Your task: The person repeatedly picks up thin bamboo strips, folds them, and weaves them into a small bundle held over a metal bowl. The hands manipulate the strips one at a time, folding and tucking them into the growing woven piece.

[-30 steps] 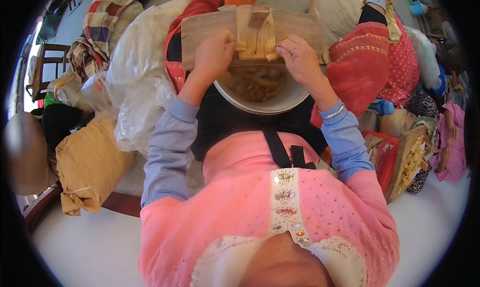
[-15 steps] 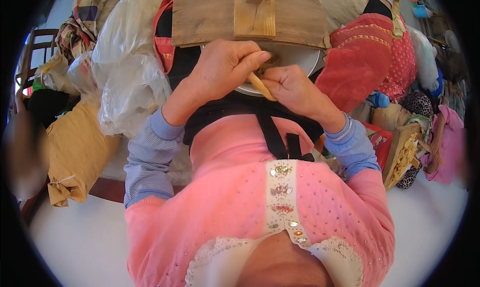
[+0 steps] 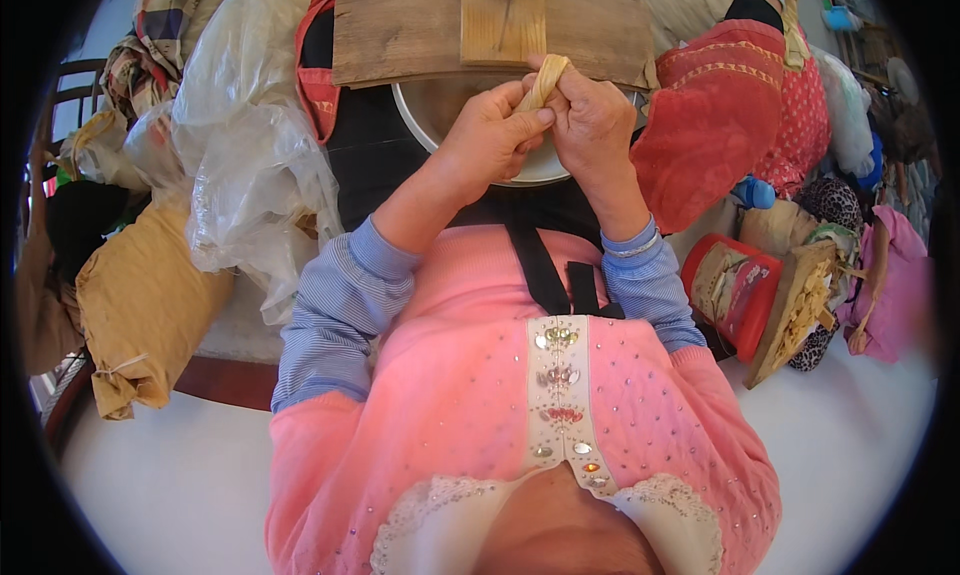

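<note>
Between my hands is a pale yellow, ribbon-like strip (image 3: 546, 81), looped over at its top; its material is hard to make out. My left hand (image 3: 488, 137) pinches its lower part, thumb pressed against the fingers. On the other side, my right hand (image 3: 592, 123) grips the looped end, with its fingers curled. Both hands are over a metal basin (image 3: 415, 115) in front of my lap. Across the basin's far side lies a wooden board (image 3: 395, 30), with a lighter wood block (image 3: 502, 25) on it. My hands hide much of the basin's inside.
To the left are crumpled clear plastic (image 3: 235, 155) and a tan cloth bundle (image 3: 150, 305). A red cloth (image 3: 715, 125) drapes at the right. Nearer on that side stand a red bucket (image 3: 750, 300) and a wooden board (image 3: 775, 345) bearing yellowish pieces.
Both hands have risen away from me with the strip. Its pointing-down end is gone from view, and it now shows as an upright loop. My forearms have drawn closer together.
</note>
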Demonstrator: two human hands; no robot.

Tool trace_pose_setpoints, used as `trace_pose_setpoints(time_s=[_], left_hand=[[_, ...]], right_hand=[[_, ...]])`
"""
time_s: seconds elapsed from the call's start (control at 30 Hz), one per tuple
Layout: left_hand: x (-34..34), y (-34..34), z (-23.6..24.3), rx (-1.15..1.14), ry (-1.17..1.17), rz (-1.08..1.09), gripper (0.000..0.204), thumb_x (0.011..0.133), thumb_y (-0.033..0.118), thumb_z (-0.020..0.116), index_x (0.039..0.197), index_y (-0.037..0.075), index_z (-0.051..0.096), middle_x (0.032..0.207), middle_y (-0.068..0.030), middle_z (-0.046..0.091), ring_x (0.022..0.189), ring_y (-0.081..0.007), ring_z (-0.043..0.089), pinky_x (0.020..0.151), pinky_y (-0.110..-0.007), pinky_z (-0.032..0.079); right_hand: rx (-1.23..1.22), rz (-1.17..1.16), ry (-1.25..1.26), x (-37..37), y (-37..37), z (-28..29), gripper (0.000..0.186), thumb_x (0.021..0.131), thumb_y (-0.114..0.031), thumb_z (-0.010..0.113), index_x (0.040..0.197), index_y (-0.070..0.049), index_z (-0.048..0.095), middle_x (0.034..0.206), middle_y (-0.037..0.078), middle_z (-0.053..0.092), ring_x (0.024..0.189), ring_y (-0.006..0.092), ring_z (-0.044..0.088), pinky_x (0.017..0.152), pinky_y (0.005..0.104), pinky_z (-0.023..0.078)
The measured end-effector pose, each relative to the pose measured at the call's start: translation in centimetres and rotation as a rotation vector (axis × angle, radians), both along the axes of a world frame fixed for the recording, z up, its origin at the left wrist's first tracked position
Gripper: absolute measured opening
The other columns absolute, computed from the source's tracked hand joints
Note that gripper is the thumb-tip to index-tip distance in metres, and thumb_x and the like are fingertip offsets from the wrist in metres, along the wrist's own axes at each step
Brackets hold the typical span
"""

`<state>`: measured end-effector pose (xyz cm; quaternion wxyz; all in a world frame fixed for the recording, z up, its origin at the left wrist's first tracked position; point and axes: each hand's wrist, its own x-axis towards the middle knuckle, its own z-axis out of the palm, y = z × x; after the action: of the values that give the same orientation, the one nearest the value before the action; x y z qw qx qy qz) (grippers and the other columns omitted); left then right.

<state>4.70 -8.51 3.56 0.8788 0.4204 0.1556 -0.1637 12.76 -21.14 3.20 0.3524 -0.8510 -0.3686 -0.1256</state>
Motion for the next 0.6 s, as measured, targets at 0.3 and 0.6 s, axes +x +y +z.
trace_pose_setpoints(time_s=[0.3, 0.6], left_hand=[[-2.3, 0.5, -1.5, 1.584, -0.590, -0.063, 0.024, 0.084, 0.005, 0.058, 0.107, 0.007, 0.061, 0.092, -0.0120, 0.065, 0.080, -0.0327, 0.064, 0.065, -0.039, 0.051], [-1.6, -0.1, -0.5, 1.084, -0.675, 0.029, 0.037, 0.084, 0.007, 0.063, 0.119, 0.002, 0.057, 0.106, -0.0157, 0.060, 0.089, -0.0335, 0.061, 0.073, -0.034, 0.051]], right_hand=[[0.219, 0.160, 1.143, -2.5, -2.4, -3.2, 0.030, 0.095, -0.029, 0.057, 0.093, -0.001, 0.069, 0.086, 0.006, 0.069, 0.081, 0.0199, 0.066, 0.075, 0.0324, 0.050], [0.722, 0.369, 1.725, -2.2, -3.9, -2.4, 0.022, 0.093, -0.015, 0.056, 0.104, 0.002, 0.065, 0.111, 0.006, 0.063, 0.102, 0.0168, 0.060, 0.089, 0.0295, 0.047]])
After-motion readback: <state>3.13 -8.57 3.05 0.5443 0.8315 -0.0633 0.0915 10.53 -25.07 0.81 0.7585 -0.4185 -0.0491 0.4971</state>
